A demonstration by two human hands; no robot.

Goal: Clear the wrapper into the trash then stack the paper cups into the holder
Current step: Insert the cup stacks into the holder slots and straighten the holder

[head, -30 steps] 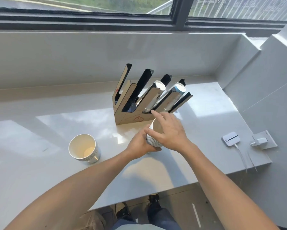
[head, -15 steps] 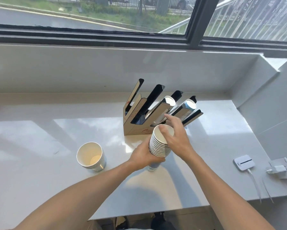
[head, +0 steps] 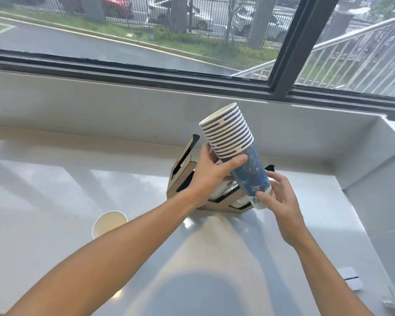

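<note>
A stack of nested paper cups (head: 240, 151), white rims above a blue patterned body, is raised in the air and tilted up-left. My left hand (head: 211, 172) grips it around the middle, just under the rims. At the stack's lower end my right hand (head: 276, 197) holds the base with its fingertips. Behind and below the hands stands the wooden cup holder (head: 180, 181) with black slanted slots, largely hidden; white cup rims show in its lower slots. A single open paper cup (head: 108, 223) sits on the counter to the left, partly covered by my left forearm. No wrapper or trash bin is in view.
The white counter (head: 55, 190) runs below a window sill wall, with a raised wall corner at the right. A white flat device (head: 350, 281) lies near the right front edge, next to a wall socket fitting at the frame's corner.
Both hands have lifted the cup stack off the counter and tilted it, rims up-left, in front of the holder. My right hand has shifted from the rims to the base. The view has tilted upward.
</note>
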